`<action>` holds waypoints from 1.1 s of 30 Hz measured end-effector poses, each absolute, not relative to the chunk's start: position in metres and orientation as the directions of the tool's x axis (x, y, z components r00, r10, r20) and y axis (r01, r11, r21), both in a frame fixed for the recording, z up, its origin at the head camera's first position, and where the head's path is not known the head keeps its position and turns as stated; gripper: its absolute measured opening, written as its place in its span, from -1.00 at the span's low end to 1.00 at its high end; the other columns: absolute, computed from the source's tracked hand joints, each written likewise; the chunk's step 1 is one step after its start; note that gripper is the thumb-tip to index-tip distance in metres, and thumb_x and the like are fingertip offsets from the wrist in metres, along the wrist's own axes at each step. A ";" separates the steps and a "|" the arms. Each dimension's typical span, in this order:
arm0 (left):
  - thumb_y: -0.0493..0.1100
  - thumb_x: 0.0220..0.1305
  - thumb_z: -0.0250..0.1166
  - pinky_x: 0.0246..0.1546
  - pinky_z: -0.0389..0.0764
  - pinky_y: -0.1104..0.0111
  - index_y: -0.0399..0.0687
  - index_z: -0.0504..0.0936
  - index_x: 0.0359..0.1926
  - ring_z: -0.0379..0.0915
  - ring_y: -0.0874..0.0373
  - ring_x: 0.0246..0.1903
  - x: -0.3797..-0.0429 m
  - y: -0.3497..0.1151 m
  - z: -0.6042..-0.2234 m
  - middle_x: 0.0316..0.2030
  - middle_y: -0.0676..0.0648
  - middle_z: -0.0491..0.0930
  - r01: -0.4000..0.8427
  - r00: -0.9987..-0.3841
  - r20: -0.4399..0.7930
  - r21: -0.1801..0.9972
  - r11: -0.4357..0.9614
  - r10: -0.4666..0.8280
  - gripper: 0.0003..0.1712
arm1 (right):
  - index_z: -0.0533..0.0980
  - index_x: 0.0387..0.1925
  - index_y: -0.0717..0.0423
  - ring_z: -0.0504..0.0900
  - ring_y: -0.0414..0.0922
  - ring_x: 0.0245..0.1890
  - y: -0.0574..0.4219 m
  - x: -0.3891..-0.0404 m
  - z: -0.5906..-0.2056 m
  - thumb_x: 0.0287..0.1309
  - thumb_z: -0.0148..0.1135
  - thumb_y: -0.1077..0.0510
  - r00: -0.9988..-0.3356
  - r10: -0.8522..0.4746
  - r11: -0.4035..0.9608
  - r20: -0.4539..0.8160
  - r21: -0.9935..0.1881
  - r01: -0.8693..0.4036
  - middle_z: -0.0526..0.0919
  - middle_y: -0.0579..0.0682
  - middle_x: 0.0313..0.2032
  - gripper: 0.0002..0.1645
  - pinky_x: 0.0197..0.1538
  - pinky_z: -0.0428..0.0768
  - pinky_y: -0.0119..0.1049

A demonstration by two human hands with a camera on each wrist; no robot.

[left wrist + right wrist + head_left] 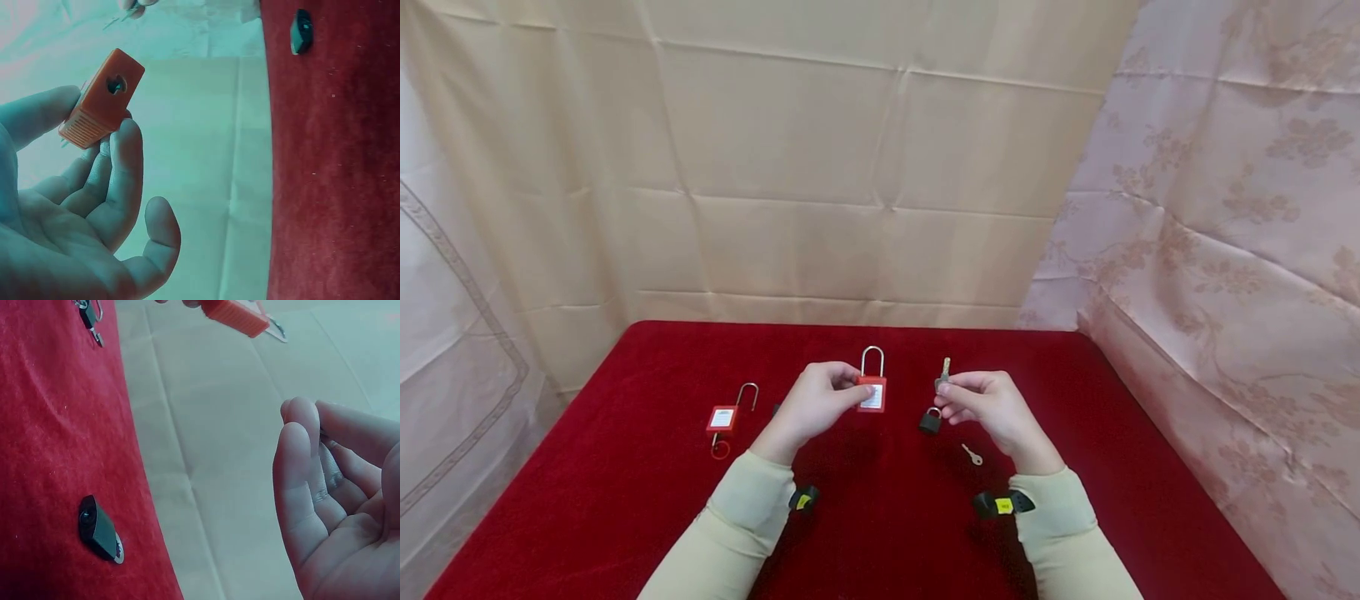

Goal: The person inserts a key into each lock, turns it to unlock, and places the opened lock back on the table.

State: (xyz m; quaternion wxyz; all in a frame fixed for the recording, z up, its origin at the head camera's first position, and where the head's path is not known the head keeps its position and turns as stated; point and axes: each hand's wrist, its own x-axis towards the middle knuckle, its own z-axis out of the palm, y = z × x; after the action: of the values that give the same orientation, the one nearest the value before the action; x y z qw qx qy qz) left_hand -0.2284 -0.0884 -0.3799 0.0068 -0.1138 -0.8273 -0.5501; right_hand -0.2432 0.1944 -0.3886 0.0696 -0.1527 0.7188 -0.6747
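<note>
My left hand [820,404] pinches a red padlock [877,406] by its sides, thumb over the white label, with the tall metal shackle pointing up. In the left wrist view the underside of this padlock [100,103] shows its round keyhole. To the right, my right hand [996,408] pinches a key [947,367] by its head, blade upward. The right wrist view has that key hidden behind the fingers [292,456]. Just below the right hand a small black padlock [930,422] lies on the table, with a loose key [972,454] nearer to me.
On the left of the red-covered table [880,533] lies another red padlock [721,419], its shackle swung out and a key with a red ring at its bottom. A dark padlock [86,315] with a key sits farther off, mostly behind my left hand in the head view.
</note>
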 end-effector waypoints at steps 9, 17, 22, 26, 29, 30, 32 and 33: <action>-0.17 0.27 0.44 -0.30 0.55 0.29 -0.14 0.74 -0.16 0.52 0.09 -0.36 -0.227 -0.091 -0.380 -0.38 0.00 0.67 0.199 -0.974 0.147 0.917 0.345 0.173 -0.83 | 0.57 -0.08 0.58 0.74 -0.09 -0.45 0.194 -0.243 -0.391 0.30 0.31 0.33 -0.937 -0.328 0.040 0.116 -0.990 -0.137 0.75 0.16 -0.37 -0.69 -0.31 0.72 -0.20; -0.18 0.26 0.45 -0.29 0.57 0.28 -0.13 0.76 -0.16 0.54 0.08 -0.34 -0.227 -0.091 -0.383 -0.36 -0.01 0.68 0.182 -0.978 0.137 0.928 0.325 0.157 -0.83 | 0.59 -0.06 0.55 0.72 -0.10 -0.47 0.190 -0.242 -0.393 0.29 0.34 0.29 -0.930 -0.353 0.064 0.102 -0.989 -0.133 0.74 0.20 -0.37 -0.67 -0.30 0.73 -0.18; -0.18 0.26 0.46 -0.28 0.54 0.26 -0.11 0.75 -0.18 0.53 0.07 -0.35 -0.227 -0.091 -0.382 -0.39 -0.01 0.68 0.188 -0.977 0.142 0.928 0.321 0.162 -0.86 | 0.61 -0.07 0.52 0.69 -0.12 -0.51 0.184 -0.243 -0.397 0.28 0.35 0.30 -0.927 -0.368 0.086 0.075 -0.990 -0.114 0.72 0.13 -0.42 -0.69 -0.30 0.73 -0.19; -0.18 0.25 0.45 -0.28 0.56 0.26 -0.13 0.76 -0.17 0.54 0.07 -0.34 -0.227 -0.091 -0.381 -0.38 -0.01 0.68 0.192 -0.976 0.147 0.928 0.320 0.160 -0.84 | 0.61 -0.05 0.51 0.69 -0.12 -0.50 0.179 -0.242 -0.401 0.29 0.34 0.31 -0.915 -0.398 0.077 0.068 -0.991 -0.108 0.72 0.16 -0.39 -0.69 -0.28 0.73 -0.16; -0.17 0.25 0.46 -0.28 0.56 0.26 -0.13 0.76 -0.16 0.55 0.06 -0.35 -0.227 -0.091 -0.381 -0.39 -0.01 0.68 0.192 -0.976 0.148 0.929 0.317 0.158 -0.82 | 0.61 -0.06 0.52 0.70 -0.12 -0.50 0.174 -0.241 -0.403 0.29 0.34 0.31 -0.905 -0.420 0.063 0.067 -0.993 -0.102 0.72 0.18 -0.38 -0.69 -0.28 0.73 -0.16; -0.16 0.25 0.46 -0.28 0.56 0.26 -0.14 0.76 -0.16 0.56 0.05 -0.35 -0.227 -0.091 -0.381 -0.40 -0.02 0.68 0.195 -0.976 0.151 0.928 0.317 0.159 -0.82 | 0.60 -0.06 0.53 0.70 -0.12 -0.50 0.173 -0.240 -0.404 0.29 0.33 0.32 -0.902 -0.428 0.056 0.067 -0.993 -0.101 0.72 0.19 -0.37 -0.70 -0.28 0.73 -0.15; -0.16 0.26 0.45 -0.28 0.55 0.26 -0.15 0.75 -0.17 0.56 0.04 -0.35 -0.227 -0.091 -0.381 -0.42 -0.02 0.68 0.203 -0.974 0.159 0.926 0.318 0.159 -0.82 | 0.60 -0.07 0.55 0.70 -0.12 -0.50 0.170 -0.239 -0.405 0.29 0.32 0.33 -0.894 -0.443 0.041 0.066 -0.995 -0.094 0.72 0.19 -0.37 -0.71 -0.28 0.73 -0.15; -0.16 0.26 0.45 -0.28 0.54 0.26 -0.16 0.75 -0.18 0.56 0.03 -0.35 -0.227 -0.091 -0.381 -0.43 -0.02 0.67 0.206 -0.974 0.162 0.925 0.318 0.159 -0.82 | 0.59 -0.07 0.55 0.70 -0.12 -0.49 0.169 -0.238 -0.406 0.29 0.32 0.34 -0.890 -0.450 0.037 0.067 -0.995 -0.094 0.72 0.20 -0.37 -0.71 -0.28 0.73 -0.14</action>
State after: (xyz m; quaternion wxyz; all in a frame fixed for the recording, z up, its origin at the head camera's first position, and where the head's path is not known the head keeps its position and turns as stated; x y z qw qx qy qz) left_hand -0.2273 -0.0915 -0.3807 0.0204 -0.1125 -0.8115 -0.5730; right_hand -0.2383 0.1685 -0.4056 0.1337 -0.1921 0.7077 -0.6666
